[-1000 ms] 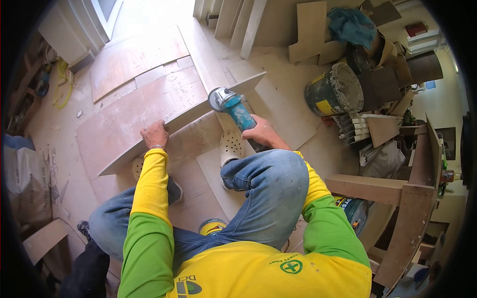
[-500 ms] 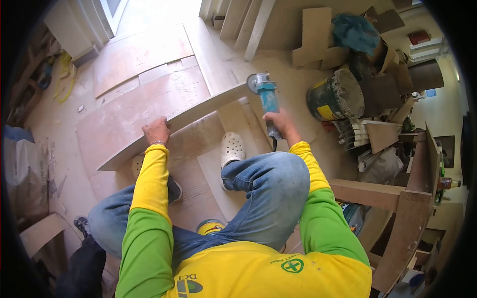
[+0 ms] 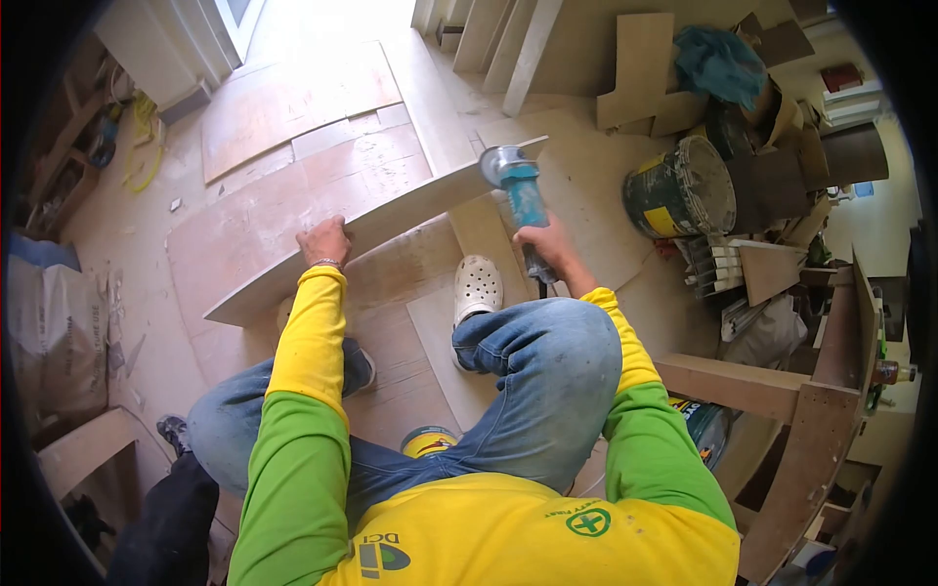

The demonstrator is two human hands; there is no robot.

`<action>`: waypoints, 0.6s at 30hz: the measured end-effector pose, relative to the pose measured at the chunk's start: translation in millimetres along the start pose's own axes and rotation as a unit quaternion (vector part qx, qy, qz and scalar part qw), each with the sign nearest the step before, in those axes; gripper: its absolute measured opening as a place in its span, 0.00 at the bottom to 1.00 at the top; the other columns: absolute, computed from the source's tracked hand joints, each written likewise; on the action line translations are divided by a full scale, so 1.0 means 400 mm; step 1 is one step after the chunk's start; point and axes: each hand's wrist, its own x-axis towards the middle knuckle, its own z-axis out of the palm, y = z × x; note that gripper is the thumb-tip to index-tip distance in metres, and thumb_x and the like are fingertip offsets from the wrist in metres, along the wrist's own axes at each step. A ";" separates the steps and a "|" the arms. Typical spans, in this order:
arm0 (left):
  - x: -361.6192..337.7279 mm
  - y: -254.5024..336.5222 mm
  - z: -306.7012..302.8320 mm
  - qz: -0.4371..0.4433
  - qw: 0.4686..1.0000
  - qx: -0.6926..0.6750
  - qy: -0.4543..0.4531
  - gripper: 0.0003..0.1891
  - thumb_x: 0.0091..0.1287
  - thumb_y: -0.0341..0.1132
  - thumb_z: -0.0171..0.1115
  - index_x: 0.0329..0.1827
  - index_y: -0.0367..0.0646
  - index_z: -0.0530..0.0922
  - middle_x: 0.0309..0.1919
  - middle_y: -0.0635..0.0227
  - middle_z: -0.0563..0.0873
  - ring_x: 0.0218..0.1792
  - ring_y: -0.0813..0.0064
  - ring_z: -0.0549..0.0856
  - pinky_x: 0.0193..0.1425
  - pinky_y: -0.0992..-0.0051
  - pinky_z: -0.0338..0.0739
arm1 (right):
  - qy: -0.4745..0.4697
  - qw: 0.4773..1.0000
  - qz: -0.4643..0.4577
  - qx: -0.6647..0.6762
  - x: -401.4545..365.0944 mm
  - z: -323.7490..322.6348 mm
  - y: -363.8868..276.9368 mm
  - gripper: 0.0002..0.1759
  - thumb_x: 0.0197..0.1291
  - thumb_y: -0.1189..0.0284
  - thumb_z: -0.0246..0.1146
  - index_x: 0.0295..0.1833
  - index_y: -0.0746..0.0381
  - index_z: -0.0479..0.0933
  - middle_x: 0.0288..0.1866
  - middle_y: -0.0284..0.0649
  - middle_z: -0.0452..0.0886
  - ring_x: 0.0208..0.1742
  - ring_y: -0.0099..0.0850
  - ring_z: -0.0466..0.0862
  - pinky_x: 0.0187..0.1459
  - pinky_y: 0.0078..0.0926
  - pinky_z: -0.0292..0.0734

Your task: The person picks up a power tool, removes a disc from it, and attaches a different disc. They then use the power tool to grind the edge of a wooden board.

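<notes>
A long, narrow grey tile strip (image 3: pixel 396 215) stands on its edge, slanting across in front of my knees. My left hand (image 3: pixel 324 242) is closed over its upper edge, left of the middle. In my right hand (image 3: pixel 549 244) is a teal angle grinder (image 3: pixel 526 200), gripped around its dark rear body. The grinder's disc end (image 3: pixel 502 164) overlaps the strip close to its right end, with a short length showing beyond it. A cord runs down from the grinder's back.
A light clog (image 3: pixel 478 287) on my foot is just below the strip. Pinkish boards (image 3: pixel 283 190) cover the floor ahead. At right are a dirty green bucket (image 3: pixel 684 186), scrap pieces and a wooden frame (image 3: pixel 743 386). A dark-clothed leg (image 3: pixel 166 523) shows at lower left.
The grinder's head has shifted left along the strip, so the strip's right end now shows past it. My left hand keeps its hold. The whole view has shifted slightly.
</notes>
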 end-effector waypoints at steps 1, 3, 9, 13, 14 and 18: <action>0.002 0.000 0.001 0.000 1.000 -0.006 -0.003 0.11 0.68 0.45 0.68 0.51 0.56 0.85 0.45 0.67 0.91 0.51 0.62 0.89 0.65 0.48 0.67 | 0.007 0.999 0.021 0.030 0.003 -0.011 -0.001 0.35 0.42 0.59 0.74 0.57 0.65 0.81 0.45 0.47 0.87 0.45 0.39 0.87 0.50 0.36 0.82; 0.007 0.003 -0.001 -0.003 1.000 -0.009 -0.005 0.11 0.68 0.45 0.68 0.51 0.56 0.85 0.45 0.67 0.91 0.51 0.62 0.89 0.66 0.48 0.67 | 0.002 1.000 0.014 0.016 0.006 -0.002 0.004 0.35 0.42 0.60 0.74 0.57 0.65 0.81 0.46 0.47 0.87 0.45 0.38 0.87 0.50 0.36 0.82; 0.007 0.001 -0.005 -0.003 1.000 -0.010 -0.011 0.12 0.68 0.44 0.68 0.51 0.55 0.85 0.46 0.67 0.91 0.52 0.63 0.89 0.66 0.49 0.67 | -0.073 0.994 -0.056 -0.058 -0.071 0.109 -0.066 0.39 0.41 0.59 0.74 0.63 0.61 0.79 0.48 0.48 0.87 0.49 0.40 0.87 0.54 0.35 0.81; 0.011 0.002 -0.001 -0.006 1.000 0.001 -0.007 0.12 0.68 0.44 0.68 0.52 0.56 0.85 0.47 0.67 0.91 0.53 0.63 0.89 0.67 0.49 0.66 | -0.090 0.991 -0.069 -0.075 -0.096 0.119 -0.090 0.41 0.40 0.59 0.75 0.65 0.60 0.79 0.49 0.50 0.87 0.50 0.41 0.87 0.55 0.36 0.81; 0.011 0.003 -0.001 -0.004 1.000 0.001 -0.007 0.12 0.68 0.44 0.68 0.52 0.56 0.85 0.47 0.67 0.91 0.53 0.63 0.89 0.67 0.49 0.66 | -0.089 0.991 -0.068 -0.075 -0.093 0.113 -0.085 0.41 0.40 0.59 0.75 0.65 0.60 0.79 0.49 0.50 0.87 0.50 0.41 0.87 0.55 0.36 0.81; 0.006 0.005 -0.010 -0.006 1.000 -0.003 -0.008 0.12 0.68 0.44 0.69 0.52 0.56 0.85 0.48 0.66 0.91 0.53 0.63 0.89 0.67 0.49 0.66 | -0.011 0.999 -0.030 -0.041 0.002 0.052 0.006 0.35 0.41 0.59 0.75 0.57 0.63 0.81 0.46 0.48 0.88 0.46 0.39 0.87 0.52 0.36 0.82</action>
